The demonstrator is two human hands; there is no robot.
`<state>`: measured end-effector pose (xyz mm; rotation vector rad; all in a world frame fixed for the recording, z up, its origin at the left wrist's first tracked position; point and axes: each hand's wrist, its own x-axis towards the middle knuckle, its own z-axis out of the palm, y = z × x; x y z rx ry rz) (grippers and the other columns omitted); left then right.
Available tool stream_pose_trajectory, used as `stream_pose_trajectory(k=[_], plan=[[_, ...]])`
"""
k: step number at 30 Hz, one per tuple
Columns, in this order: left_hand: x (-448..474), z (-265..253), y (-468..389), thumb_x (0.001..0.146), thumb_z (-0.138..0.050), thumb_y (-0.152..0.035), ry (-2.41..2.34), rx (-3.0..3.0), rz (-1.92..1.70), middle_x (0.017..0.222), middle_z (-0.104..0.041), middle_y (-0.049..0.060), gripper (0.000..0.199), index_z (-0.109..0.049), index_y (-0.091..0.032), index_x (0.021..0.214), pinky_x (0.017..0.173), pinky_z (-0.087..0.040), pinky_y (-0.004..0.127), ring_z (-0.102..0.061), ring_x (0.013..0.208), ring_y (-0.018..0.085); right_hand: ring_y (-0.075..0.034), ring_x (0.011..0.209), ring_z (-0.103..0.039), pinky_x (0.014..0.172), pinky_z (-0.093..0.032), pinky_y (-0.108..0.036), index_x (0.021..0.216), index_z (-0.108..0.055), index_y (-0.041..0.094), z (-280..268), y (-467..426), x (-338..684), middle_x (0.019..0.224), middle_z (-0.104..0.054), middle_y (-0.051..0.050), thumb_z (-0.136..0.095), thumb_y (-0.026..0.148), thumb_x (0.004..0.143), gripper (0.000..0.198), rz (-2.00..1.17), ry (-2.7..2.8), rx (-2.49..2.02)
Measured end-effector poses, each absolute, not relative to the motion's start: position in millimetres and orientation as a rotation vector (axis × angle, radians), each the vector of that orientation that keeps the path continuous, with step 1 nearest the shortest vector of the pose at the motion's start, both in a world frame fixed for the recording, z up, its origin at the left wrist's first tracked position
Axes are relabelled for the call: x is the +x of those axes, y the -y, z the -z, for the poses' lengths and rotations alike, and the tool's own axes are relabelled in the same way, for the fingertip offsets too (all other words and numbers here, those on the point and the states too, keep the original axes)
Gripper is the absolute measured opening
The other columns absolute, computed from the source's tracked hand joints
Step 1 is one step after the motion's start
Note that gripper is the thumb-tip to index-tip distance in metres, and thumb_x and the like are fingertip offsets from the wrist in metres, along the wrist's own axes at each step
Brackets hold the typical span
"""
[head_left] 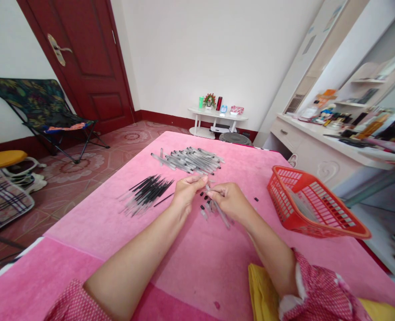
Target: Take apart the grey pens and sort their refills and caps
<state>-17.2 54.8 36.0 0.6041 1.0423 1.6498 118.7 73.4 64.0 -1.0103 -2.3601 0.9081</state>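
In the head view, a clear pen barrel slants between my two hands over the pink-covered table. My right hand is closed around its middle. At its far end, my left hand pinches with thumb and fingers, and the tip there is partly hidden. Below the hands lie several small black caps and clear bits. Left of my left hand, a pile of black ink refills is spread out, one lying close to the wrist. Beyond both hands rests a heap of clear pens with dark ends.
An orange plastic basket holding clear, thin items stands at the table's right. One black cap lies between it and my right hand. Yellow cloth is under my right forearm. A cluttered dresser borders the right side.
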Motion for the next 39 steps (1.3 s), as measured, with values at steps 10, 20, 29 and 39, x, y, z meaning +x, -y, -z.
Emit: stream_pose_trajectory(k=[10,20,29,39], plan=[[-47,-28,-62,0.054,-0.079,-0.036,-1.047,0.354,-1.639,0.069,-0.067,0.001,0.032,-0.064,-0.015,0.073,0.057,-0.048,0.019,-0.063,0.057,0.010,-0.011,0.046,-0.051,0.046,-0.031,-0.021,0.062,-0.055,0.016,-79,-70,118,0.052,-0.059,-0.001,-0.055,0.035,0.074,0.023,-0.673,2.047,-1.123],[-31,-22,-57,0.060,-0.075,-0.036,-1.109,0.546,-1.552,0.079,-0.070,0.005,0.030,-0.069,-0.013,0.079,0.060,-0.048,0.020,-0.061,0.061,0.009,-0.005,0.033,-0.035,0.032,-0.024,-0.018,0.066,-0.054,0.016,-86,-86,134,0.049,-0.057,0.000,-0.064,0.045,0.066,0.032,-1.284,1.620,-1.030],[-11,-17,-55,0.055,-0.079,-0.025,-0.874,0.792,-1.459,0.103,-0.067,0.014,0.047,-0.068,-0.011,0.097,0.093,-0.042,0.037,-0.061,0.099,0.025,-0.007,0.037,-0.040,0.035,-0.030,-0.020,0.068,-0.055,0.016,-80,-94,137,0.052,-0.056,0.001,-0.066,0.043,0.067,0.029,-1.347,1.576,-0.976],[-16,-6,-54,0.064,-0.074,-0.029,-0.846,0.878,-1.515,0.112,-0.063,0.016,0.045,-0.065,-0.011,0.104,0.099,-0.037,0.039,-0.055,0.109,0.027,-0.008,0.045,-0.046,0.042,-0.039,-0.021,0.078,-0.060,0.015,-104,-98,154,0.063,-0.061,-0.002,-0.064,0.040,0.067,0.028,-1.107,1.600,-0.964]])
